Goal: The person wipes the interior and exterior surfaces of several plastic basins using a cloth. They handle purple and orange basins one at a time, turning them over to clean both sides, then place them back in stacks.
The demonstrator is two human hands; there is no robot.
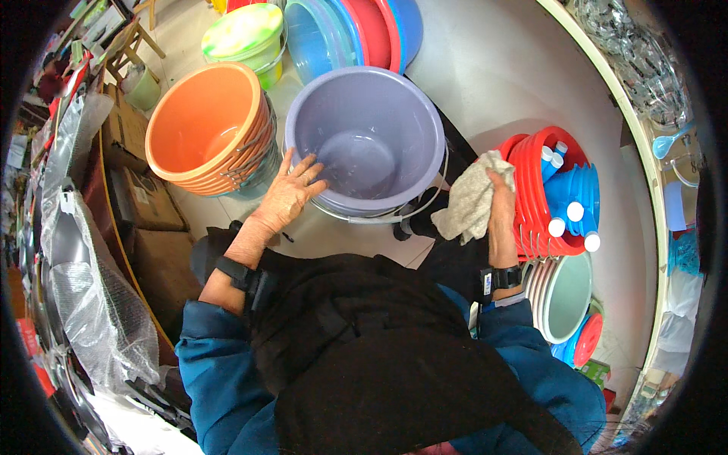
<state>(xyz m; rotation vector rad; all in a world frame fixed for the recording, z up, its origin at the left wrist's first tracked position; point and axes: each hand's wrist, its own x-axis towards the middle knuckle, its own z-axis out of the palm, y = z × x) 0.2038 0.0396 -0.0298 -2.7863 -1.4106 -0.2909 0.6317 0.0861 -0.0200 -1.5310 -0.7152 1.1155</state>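
A purple-grey plastic bucket (364, 153) with a wire handle stands before me, its mouth facing up. My left hand (293, 187) rests on the bucket's near left rim, fingers spread over the edge and holding nothing. In my right hand (501, 207) is a beige cloth (471, 199), gripped to the right of the bucket. Left of the bucket is a stack of orange buckets (205, 119) with wire handles. Close beyond my right hand lies a tilted stack of red buckets (529, 187), with blue plastic items with white ends (569, 199) inside the front one.
Blue and red basins (369, 28) and a yellow-green lidded bucket (244, 34) stand at the back. Pale green buckets (569, 296) lie at the right. Cardboard boxes (148, 199) and plastic-wrapped goods (102, 296) line the left; a curved shelf edge (631, 114) bounds the right.
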